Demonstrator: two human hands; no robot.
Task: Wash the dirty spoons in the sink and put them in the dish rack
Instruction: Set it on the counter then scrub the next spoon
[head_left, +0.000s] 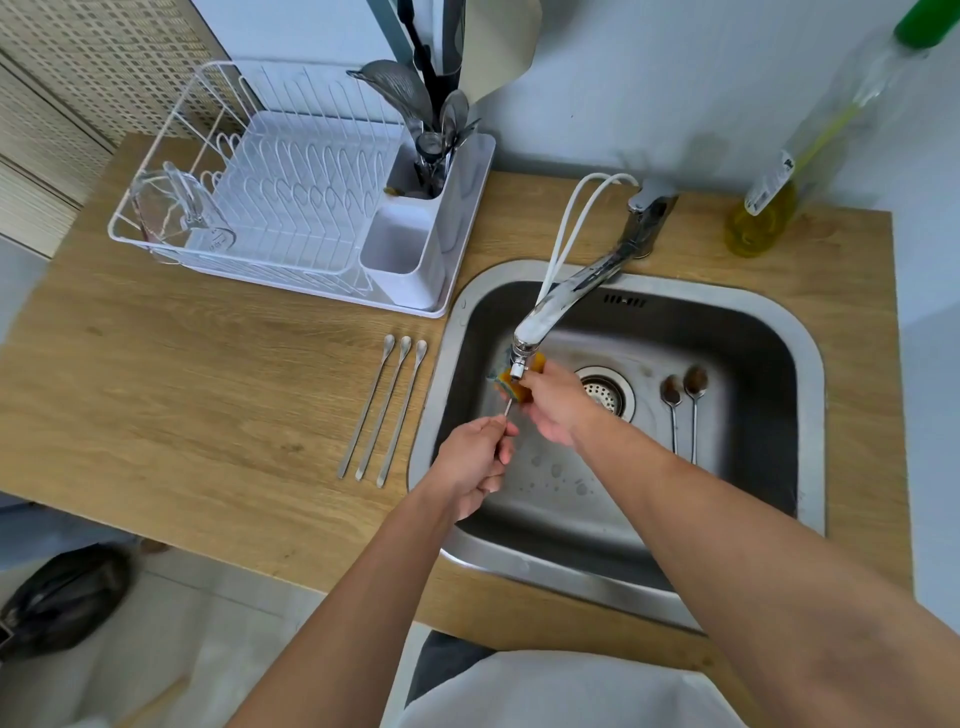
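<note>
Under the faucet spout (530, 332), over the left part of the sink (810, 364), I see the spoon being washed (506, 409): only a short stretch of its thin handle shows, its long axis running from my left hand up and slightly right toward the spout, with the bowl end hidden inside the sponge (511, 387). My left hand (475, 460) sits just below and left of the spout, fingers curled and pinching the handle's near end, forearm coming up from the lower left. My right hand (553, 402) is just right of the spout tip, fingers wrapped around the yellow sponge and squeezing it about the spoon's head; that forearm crosses the sink basin from the lower right.

Right of the spout, past the drain strainer (608, 389), two dirty spoons (683, 410) lie side by side on the sink floor, brown-stained bowls pointing away from me, handles toward me. Left of the spout, on the wooden counter (208, 389), three clean-looking spoons (384, 410) lie parallel, bowls away and tilted right. Further left and back stands the white dish rack (291, 208), with a glass measuring cup (182, 213) in it and utensils in its caddy (426, 171).
</note>
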